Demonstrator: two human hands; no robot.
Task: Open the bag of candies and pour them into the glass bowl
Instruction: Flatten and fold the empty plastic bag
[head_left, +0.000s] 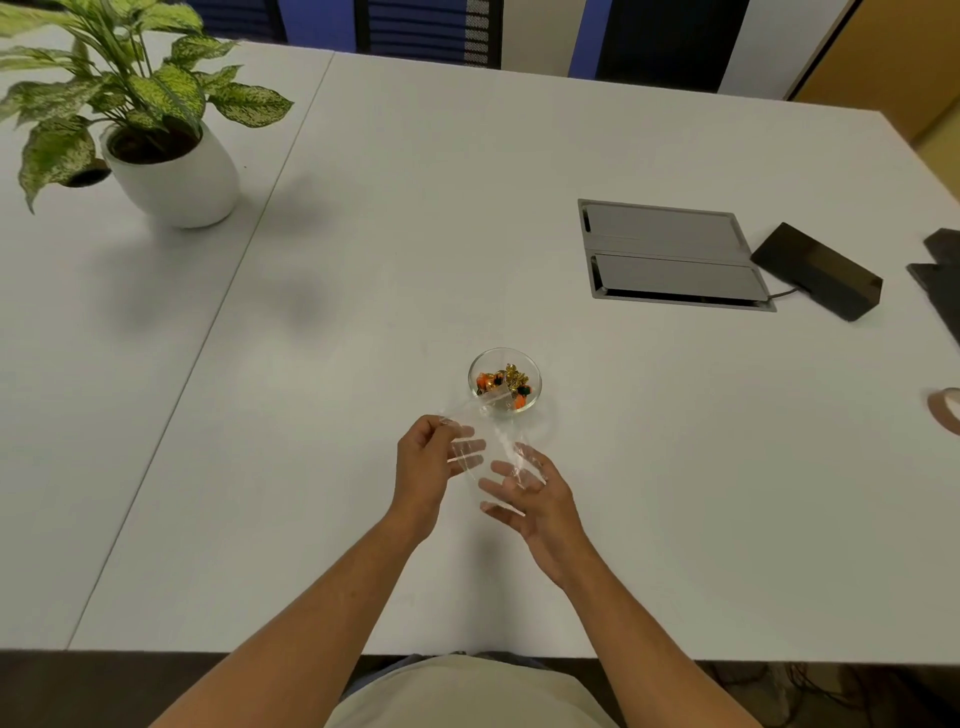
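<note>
You have the clear plastic bag up off the desk between both hands, tilted so its open mouth reaches over the near-left rim of the glass bowl. That tilt is what lets the contents slide forward and down. The bag looks empty now, since your fingers show plainly through the film and nothing coloured is left in it.

Your left hand pinches the far-left corner of the bag near the mouth, a narrow grip of thumb against fingers, which keeps the opening aimed at the bowl. Your right hand takes the near, lower end with a looser grip, fingers spread under the film to lift the bottom higher than the mouth.

The wrapped candies lie inside the bowl, orange, gold and dark green. They are heaped and small, so I cannot count them exactly; several is as far as I can go. None lie loose on the desk around the bowl.

The count is one bag, one bowl, two hands. Also on the desk are one potted plant far left, one grey cable hatch with two flaps far right, and one black box just beside it. By my judgement the pour is as good as done.
</note>
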